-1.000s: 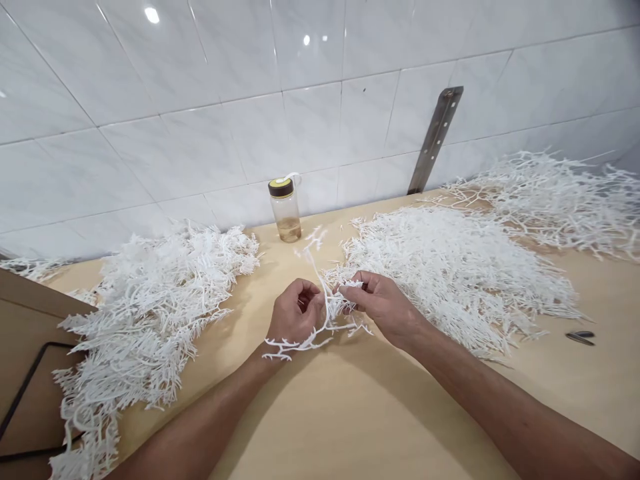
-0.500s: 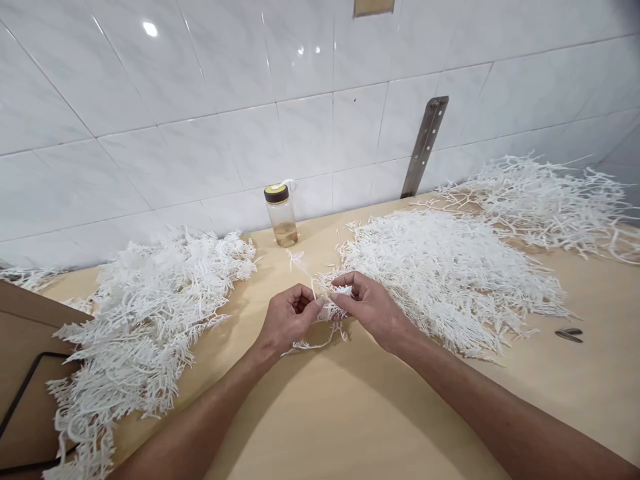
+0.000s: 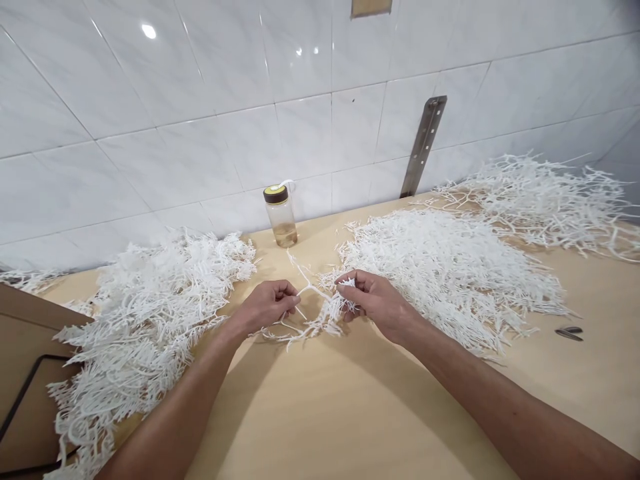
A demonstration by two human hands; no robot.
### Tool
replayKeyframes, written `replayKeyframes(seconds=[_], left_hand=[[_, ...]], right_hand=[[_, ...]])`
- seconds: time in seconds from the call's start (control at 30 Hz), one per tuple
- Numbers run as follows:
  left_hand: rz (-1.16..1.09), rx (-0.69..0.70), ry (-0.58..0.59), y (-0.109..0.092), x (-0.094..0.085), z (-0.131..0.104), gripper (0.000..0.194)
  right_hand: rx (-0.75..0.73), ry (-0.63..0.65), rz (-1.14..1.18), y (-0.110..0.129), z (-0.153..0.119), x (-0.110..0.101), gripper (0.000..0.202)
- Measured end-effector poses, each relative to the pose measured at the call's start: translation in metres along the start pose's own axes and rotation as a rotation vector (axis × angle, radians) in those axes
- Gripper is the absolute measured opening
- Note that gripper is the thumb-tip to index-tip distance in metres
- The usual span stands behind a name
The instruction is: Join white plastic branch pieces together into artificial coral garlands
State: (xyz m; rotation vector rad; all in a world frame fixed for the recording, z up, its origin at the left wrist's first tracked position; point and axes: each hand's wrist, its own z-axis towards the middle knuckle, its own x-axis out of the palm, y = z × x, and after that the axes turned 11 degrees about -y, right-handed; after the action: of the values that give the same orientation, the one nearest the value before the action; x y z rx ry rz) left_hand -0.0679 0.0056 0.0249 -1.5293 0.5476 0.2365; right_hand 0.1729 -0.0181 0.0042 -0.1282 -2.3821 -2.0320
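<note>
Between my hands, just above the table point(image 3: 320, 413), stretches a thin white branching plastic-like stem point(image 3: 311, 287) with forked twigs. My left hand point(image 3: 265, 307) pinches one end of it between thumb and fingertips. A small bunch of short white feathery pieces point(image 3: 349, 297) sits in the curled fingers of my right hand point(image 3: 383, 305), which is closed around it near the stem's other end. My right fingers partly hide the bunch. Below the hands, more thin twigs hang or lie close to the tabletop; I cannot tell which.
A large heap of white branched pieces point(image 3: 150, 320) lies left, another heap point(image 3: 450, 273) right, and longer stems point(image 3: 555, 200) at the far right. A bottle point(image 3: 281, 220) stands near the tiled wall. Small snips point(image 3: 569, 333) lie right; a cardboard box point(image 3: 35, 373) stands left.
My left hand has moved left, away from my right hand, and the branching stem now spreads out between them. My right hand has stayed nearly in place.
</note>
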Motion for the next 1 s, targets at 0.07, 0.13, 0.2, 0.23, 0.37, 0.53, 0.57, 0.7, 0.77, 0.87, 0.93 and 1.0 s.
replayKeyframes(seconds=[0.07, 0.13, 0.2, 0.23, 0.37, 0.53, 0.57, 0.7, 0.77, 0.87, 0.93, 1.0], left_hand=[[0.108, 0.061, -0.004, -0.004, -0.004, -0.003, 0.026], [0.209, 0.115, -0.003, -0.011, -0.008, -0.007, 0.024], [0.343, 0.172, -0.039, -0.020, -0.011, -0.012, 0.024], [0.426, 0.204, -0.078, -0.025, -0.012, -0.014, 0.025], [0.666, 0.326, -0.212, -0.051, -0.012, -0.034, 0.024], [0.705, 0.575, -0.210, -0.091, -0.003, -0.087, 0.023], [0.681, 0.606, -0.200, -0.097, 0.001, -0.097, 0.022], [0.617, 0.618, -0.117, -0.098, 0.022, -0.107, 0.020], [0.639, 0.533, -0.107, -0.085, 0.033, -0.092, 0.017], [0.646, 0.420, -0.128, -0.059, 0.041, -0.063, 0.015], [0.623, 0.352, -0.142, -0.046, 0.041, -0.048, 0.017], [0.620, 0.338, -0.152, -0.039, 0.039, -0.041, 0.022]], right_hand=[[0.027, 0.046, -0.033, -0.001, -0.002, 0.003, 0.025], [0.051, 0.100, -0.053, -0.003, -0.004, 0.006, 0.027], [0.045, 0.146, -0.049, -0.007, -0.006, 0.009, 0.028], [0.029, 0.161, -0.041, -0.008, -0.006, 0.010, 0.029], [-0.060, 0.157, -0.060, -0.015, -0.007, 0.014, 0.027], [-0.104, 0.078, -0.134, -0.016, -0.008, 0.018, 0.023], [-0.112, 0.071, -0.153, -0.016, -0.008, 0.018, 0.022], [-0.160, 0.029, -0.238, -0.017, -0.009, 0.020, 0.018], [-0.149, 0.046, -0.207, -0.018, -0.009, 0.021, 0.017], [-0.102, 0.058, -0.104, -0.016, -0.008, 0.021, 0.020], [-0.104, 0.055, -0.060, -0.014, -0.007, 0.020, 0.022], [-0.117, 0.064, -0.033, -0.013, -0.006, 0.017, 0.023]])
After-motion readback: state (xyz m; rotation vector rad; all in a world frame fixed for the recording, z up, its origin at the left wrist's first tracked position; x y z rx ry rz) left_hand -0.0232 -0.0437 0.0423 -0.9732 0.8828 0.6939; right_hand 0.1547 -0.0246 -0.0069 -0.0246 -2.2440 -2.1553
